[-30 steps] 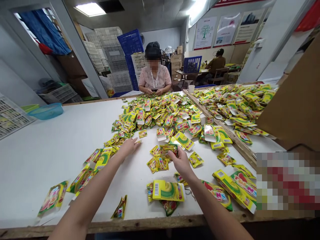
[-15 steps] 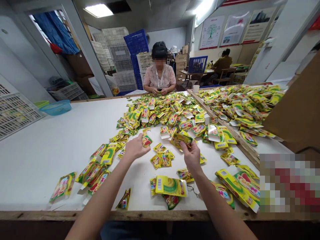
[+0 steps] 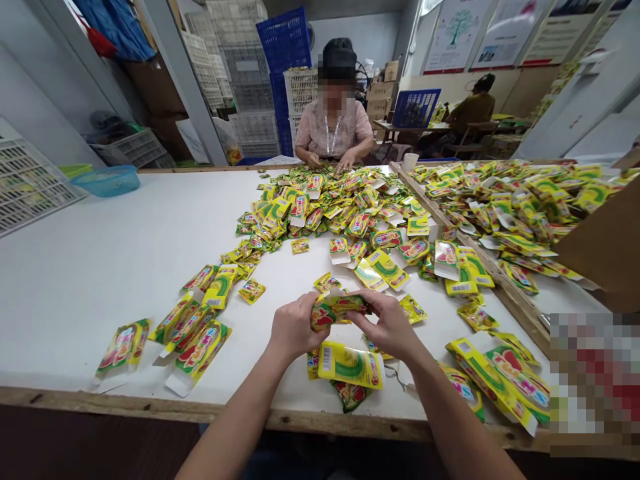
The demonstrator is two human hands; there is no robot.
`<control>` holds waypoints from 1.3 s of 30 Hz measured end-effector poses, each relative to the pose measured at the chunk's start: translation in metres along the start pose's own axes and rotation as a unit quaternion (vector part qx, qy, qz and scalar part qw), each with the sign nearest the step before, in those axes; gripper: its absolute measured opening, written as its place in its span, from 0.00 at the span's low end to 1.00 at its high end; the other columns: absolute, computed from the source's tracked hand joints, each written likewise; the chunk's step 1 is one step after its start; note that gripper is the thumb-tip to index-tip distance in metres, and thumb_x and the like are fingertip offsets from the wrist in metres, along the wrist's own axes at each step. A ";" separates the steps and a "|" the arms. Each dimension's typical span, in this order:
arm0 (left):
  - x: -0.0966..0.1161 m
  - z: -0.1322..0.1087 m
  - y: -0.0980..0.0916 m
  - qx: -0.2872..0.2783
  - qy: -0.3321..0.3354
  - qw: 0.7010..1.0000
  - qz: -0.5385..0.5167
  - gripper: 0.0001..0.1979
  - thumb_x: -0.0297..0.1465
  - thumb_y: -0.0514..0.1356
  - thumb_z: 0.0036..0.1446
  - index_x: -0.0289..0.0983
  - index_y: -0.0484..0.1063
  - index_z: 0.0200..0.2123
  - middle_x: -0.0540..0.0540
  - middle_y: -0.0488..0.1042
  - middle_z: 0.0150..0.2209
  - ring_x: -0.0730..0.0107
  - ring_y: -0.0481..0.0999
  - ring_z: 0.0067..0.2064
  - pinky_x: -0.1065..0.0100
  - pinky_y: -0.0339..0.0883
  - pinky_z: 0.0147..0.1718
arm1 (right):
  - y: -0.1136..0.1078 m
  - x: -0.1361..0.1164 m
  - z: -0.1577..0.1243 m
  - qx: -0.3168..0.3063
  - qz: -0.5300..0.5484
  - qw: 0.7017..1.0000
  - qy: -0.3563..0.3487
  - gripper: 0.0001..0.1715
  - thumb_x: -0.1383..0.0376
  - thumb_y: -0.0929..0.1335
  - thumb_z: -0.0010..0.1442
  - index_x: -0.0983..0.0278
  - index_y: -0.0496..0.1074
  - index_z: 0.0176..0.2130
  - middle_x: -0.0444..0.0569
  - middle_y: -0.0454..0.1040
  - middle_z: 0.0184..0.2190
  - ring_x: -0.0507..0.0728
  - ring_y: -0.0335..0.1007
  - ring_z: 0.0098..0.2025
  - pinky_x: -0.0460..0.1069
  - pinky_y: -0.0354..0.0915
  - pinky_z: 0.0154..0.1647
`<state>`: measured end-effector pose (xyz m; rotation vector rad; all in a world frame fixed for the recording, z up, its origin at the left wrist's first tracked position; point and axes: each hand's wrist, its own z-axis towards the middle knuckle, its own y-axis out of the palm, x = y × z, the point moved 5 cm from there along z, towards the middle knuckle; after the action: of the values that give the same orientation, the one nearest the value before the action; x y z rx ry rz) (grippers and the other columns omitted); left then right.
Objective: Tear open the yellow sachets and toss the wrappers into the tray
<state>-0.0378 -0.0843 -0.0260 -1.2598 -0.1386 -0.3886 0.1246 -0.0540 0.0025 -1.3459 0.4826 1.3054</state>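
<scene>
Crate of white lattice [image 3: 35, 177] fills the far left, a blue basin [image 3: 107, 182] just beside it on the white table [image 3: 165, 233]. Nearer to me, a row of printed cartons [image 3: 200, 347] lies slanting toward the front edge, with a small yellow packet [image 3: 252, 291] past its upper end. Next comes the worker's left hand [image 3: 295, 327], thumb and fingers curled about one end of some green-and-yellow packaging [image 3: 323, 313] held above the table. Across from it, a co-worker [image 3: 333, 127] in pink has both hands at the big heap [image 3: 330, 210]. The worker's right hand [image 3: 385, 323] pinches the packaging's other end; whether it's one piece or two touching, I can't tell. Further right, a wooden strip [image 3: 453, 230] separates a second heap [image 3: 515, 200], beside brown cardboard [image 3: 605, 247].
</scene>
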 end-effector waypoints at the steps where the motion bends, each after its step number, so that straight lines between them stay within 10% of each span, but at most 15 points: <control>1: 0.000 -0.001 0.001 -0.008 0.020 1.000 -0.003 0.21 0.35 0.58 0.44 0.39 0.67 0.44 0.45 0.76 0.36 0.60 0.77 0.36 0.67 0.67 0.32 | 0.002 0.003 0.000 -0.015 0.023 0.999 0.020 0.10 0.65 0.67 0.50 0.63 0.75 0.35 0.46 0.74 0.27 0.54 0.66 0.29 0.49 0.64 0.30; 15: 0.012 -0.006 0.004 -0.046 0.046 0.998 -0.014 0.27 0.33 0.59 0.41 0.38 0.66 0.49 0.43 0.76 0.39 0.57 0.77 0.38 0.64 0.69 0.34 | 0.019 0.014 0.002 -0.065 0.144 0.982 0.103 0.11 0.58 0.69 0.51 0.65 0.73 0.29 0.45 0.70 0.24 0.52 0.65 0.26 0.46 0.66 0.25; 24: 0.014 -0.004 0.010 -0.023 -0.025 0.996 -0.086 0.27 0.36 0.60 0.44 0.38 0.62 0.50 0.42 0.75 0.43 0.58 0.76 0.40 0.64 0.70 0.35 | 0.025 0.016 -0.008 0.199 0.163 0.963 0.075 0.22 0.58 0.73 0.46 0.61 0.69 0.42 0.46 0.73 0.31 0.54 0.70 0.29 0.50 0.69 0.30; 28: 0.016 -0.006 0.003 0.035 -0.041 0.990 -0.131 0.25 0.38 0.60 0.45 0.38 0.63 0.47 0.43 0.75 0.41 0.60 0.76 0.40 0.65 0.70 0.36 | 0.017 0.002 -0.012 0.295 0.025 0.955 -0.019 0.10 0.58 0.73 0.47 0.60 0.73 0.29 0.48 0.74 0.27 0.59 0.70 0.36 0.56 0.65 0.42; 39: 0.007 -0.004 0.009 -0.028 -0.043 0.997 -0.065 0.26 0.33 0.57 0.45 0.37 0.62 0.51 0.41 0.75 0.44 0.56 0.77 0.41 0.62 0.71 0.35 | 0.038 0.006 -0.005 0.086 -0.108 0.990 0.001 0.09 0.56 0.74 0.44 0.56 0.78 0.28 0.51 0.70 0.39 0.65 0.61 0.48 0.61 0.54 0.51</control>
<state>-0.0290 -0.0877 -0.0333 -1.3274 -0.2853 -0.4537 0.0950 -0.0663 -0.0202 -1.2195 0.4277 1.0614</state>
